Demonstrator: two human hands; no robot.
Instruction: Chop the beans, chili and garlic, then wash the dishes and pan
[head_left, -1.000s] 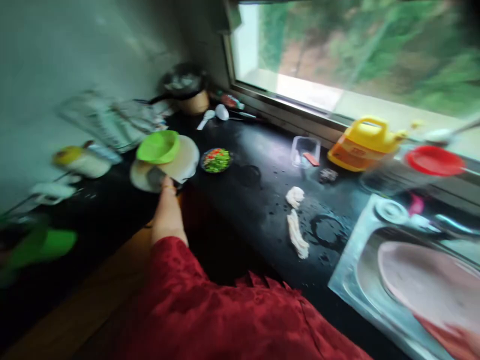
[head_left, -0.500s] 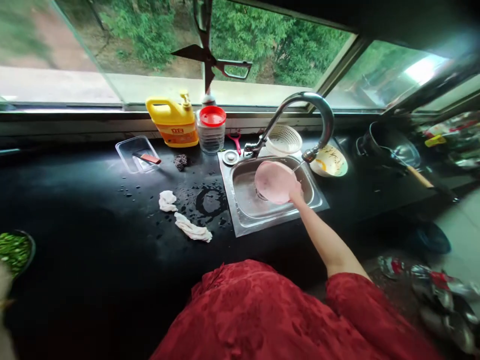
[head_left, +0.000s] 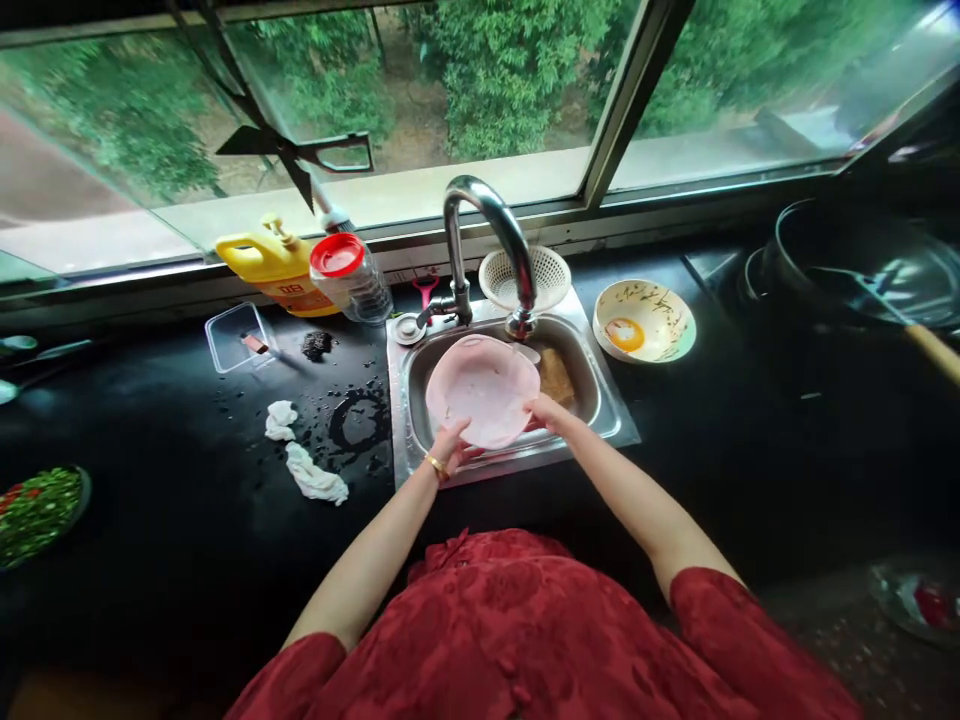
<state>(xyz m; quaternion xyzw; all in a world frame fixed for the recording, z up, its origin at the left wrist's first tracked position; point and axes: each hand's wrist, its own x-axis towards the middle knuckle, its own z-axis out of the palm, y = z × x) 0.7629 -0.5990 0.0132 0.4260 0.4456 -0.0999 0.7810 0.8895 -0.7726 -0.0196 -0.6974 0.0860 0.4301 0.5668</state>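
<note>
A pale pink bowl is held over the steel sink, its open side facing up. My left hand is closed on the near left rim, with the thumb on the inside. On the right rim my right hand grips too; its fingers are partly hidden under the bowl. The curved faucet hangs just above the bowl's far edge. Behind it, a brown block-like item lies in the sink, partly covered by the bowl.
Right of the sink stands a patterned bowl with orange residue. Behind the sink is a white colander. Left are crumpled white cloths, a red-lidded jar, a yellow jug and a bowl of chopped greens.
My left hand has come from the far left onto the bowl, which both hands now hold. The bowl has turned face up and moved nearer to me. The view has shifted right.
</note>
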